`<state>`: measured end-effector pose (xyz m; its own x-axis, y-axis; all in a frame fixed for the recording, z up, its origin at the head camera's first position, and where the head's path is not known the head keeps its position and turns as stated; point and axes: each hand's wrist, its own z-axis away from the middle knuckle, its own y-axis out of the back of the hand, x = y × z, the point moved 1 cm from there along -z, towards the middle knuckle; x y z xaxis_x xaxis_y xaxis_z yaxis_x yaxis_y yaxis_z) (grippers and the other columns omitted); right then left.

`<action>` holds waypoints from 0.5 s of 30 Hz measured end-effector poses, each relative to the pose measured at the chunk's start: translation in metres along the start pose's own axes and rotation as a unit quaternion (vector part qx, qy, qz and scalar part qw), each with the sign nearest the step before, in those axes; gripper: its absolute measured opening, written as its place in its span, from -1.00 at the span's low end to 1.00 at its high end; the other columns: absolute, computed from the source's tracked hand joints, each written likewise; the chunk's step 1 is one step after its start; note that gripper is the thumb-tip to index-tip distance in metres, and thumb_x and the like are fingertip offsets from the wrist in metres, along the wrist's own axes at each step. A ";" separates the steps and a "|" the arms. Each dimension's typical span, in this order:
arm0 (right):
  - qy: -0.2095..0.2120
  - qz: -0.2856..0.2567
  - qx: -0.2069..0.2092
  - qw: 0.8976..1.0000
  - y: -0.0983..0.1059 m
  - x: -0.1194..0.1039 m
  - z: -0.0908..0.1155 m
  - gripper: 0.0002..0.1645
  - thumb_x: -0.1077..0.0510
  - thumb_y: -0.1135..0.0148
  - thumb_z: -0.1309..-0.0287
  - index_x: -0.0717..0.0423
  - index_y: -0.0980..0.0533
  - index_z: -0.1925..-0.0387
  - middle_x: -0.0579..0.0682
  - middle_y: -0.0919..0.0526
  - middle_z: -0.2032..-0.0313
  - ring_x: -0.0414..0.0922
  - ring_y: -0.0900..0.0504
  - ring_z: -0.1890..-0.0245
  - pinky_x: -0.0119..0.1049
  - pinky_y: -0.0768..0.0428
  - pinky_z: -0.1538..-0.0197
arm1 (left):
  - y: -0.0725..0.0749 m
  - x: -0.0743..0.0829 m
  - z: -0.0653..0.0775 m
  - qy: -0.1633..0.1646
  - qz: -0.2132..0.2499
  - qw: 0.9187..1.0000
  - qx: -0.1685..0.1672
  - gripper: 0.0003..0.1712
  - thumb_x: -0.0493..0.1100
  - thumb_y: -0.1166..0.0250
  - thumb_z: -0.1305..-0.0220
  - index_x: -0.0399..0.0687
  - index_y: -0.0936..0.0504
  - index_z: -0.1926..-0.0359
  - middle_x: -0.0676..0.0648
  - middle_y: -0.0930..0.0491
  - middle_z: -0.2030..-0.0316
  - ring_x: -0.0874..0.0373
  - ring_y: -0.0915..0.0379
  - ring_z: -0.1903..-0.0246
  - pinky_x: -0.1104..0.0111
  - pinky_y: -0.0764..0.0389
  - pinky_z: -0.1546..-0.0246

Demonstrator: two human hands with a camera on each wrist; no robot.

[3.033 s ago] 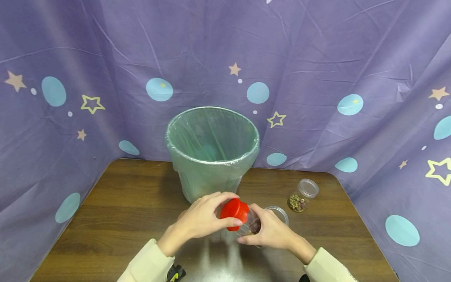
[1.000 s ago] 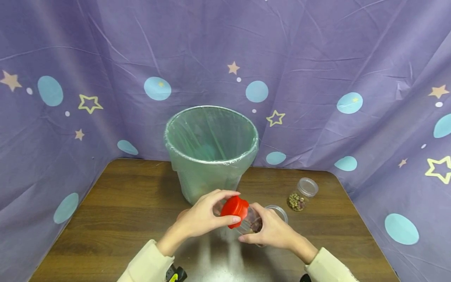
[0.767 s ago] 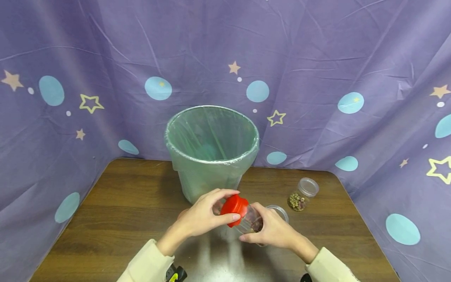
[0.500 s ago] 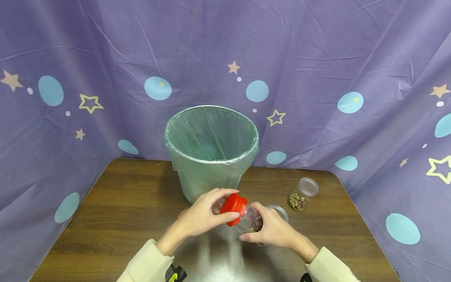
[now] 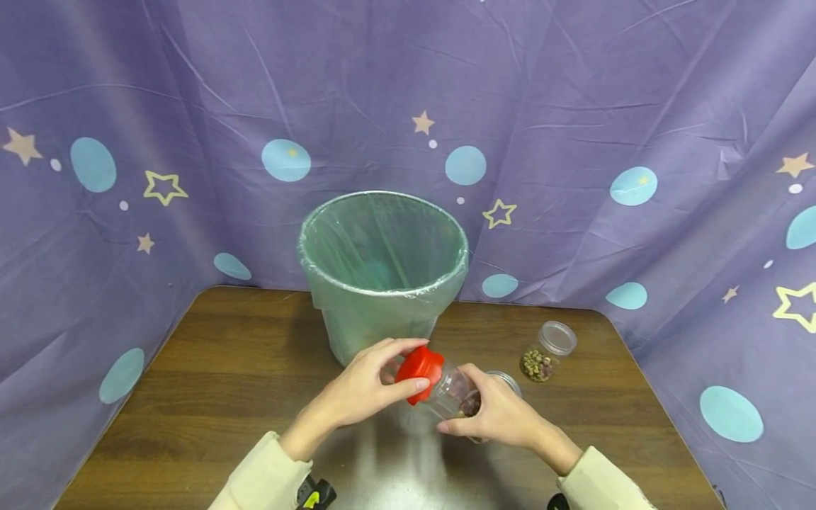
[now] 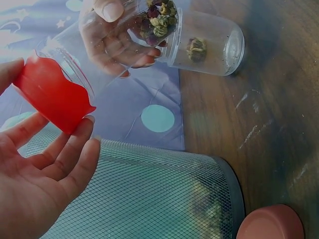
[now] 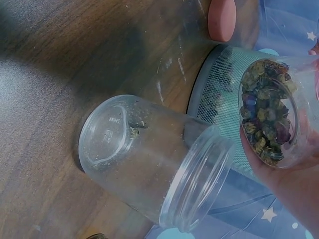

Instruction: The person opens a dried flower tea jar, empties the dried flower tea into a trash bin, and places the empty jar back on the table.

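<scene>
Your tilted jar [image 5: 454,392] is above the table [image 5: 223,397], flowers [image 7: 265,113] pooled at its base. Your right hand [image 5: 503,412] grips that end, seemingly for steadiness; your left hand [image 5: 362,384] pinches the red lid [image 5: 419,370] at the mouth. The bin [image 5: 382,315] stands beyond, likely leaving your 2 hands room.

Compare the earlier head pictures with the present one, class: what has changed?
The left hand has carried the red lid slightly up and left; the right hand has eased the held jar slightly rightward, so more of its neck shows. Neither grip was released. The bin and far-right jar stayed put.
</scene>
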<state>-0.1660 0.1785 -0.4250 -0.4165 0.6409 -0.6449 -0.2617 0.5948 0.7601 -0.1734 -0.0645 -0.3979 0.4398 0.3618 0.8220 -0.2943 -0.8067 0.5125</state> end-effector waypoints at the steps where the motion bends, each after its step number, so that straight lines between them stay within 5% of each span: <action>1: -0.001 0.002 0.002 1.000 0.000 0.000 0.000 -0.26 -0.26 -0.52 0.16 -0.06 -0.45 -0.02 -0.12 -0.70 0.29 -0.39 -0.60 0.38 -0.45 -0.59 0.30 | 0.000 0.000 0.000 0.001 0.002 1.000 0.000 -0.36 0.09 -0.38 -0.22 0.13 -0.47 -0.30 0.05 -0.60 0.03 0.25 -0.60 0.26 0.45 -0.67 0.23; 15: -0.001 0.008 0.021 1.000 0.008 0.000 -0.001 -0.22 -0.26 -0.54 0.21 -0.03 -0.46 -0.03 -0.14 -0.71 0.29 -0.37 -0.62 0.35 -0.43 -0.59 0.30 | 0.003 -0.005 0.001 -0.002 -0.018 1.000 0.007 -0.37 0.12 -0.34 -0.26 0.09 -0.46 -0.31 -0.04 -0.61 0.00 0.19 -0.59 0.19 0.48 -0.65 0.24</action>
<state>-0.1687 0.1826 -0.4190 -0.4184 0.6510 -0.6333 -0.2183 0.6048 0.7659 -0.1758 -0.0689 -0.4001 0.4536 0.3889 0.8019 -0.2664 -0.7995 0.5384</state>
